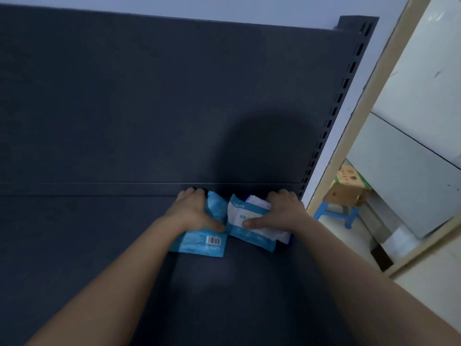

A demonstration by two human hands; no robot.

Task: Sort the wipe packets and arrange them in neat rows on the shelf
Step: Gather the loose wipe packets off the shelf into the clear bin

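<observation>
Two bunches of wipe packets lie on the dark shelf [99, 245] close to its back panel, at the right end. My left hand [192, 211] grips a blue packet [202, 242] that shows its barcode side, thumb pressed on its face. My right hand [282, 211] holds a small stack of blue-and-white packets [247, 221], thumb on the top one, with white packets sticking out underneath at the right. The two bunches touch along their inner edges.
The shelf's dark back panel [174, 96] rises behind the hands, with a slotted upright post [341, 96] at the right. Beyond a beige frame [374, 96] stand a blue stool [334, 213] and cardboard boxes [346, 193] on the floor.
</observation>
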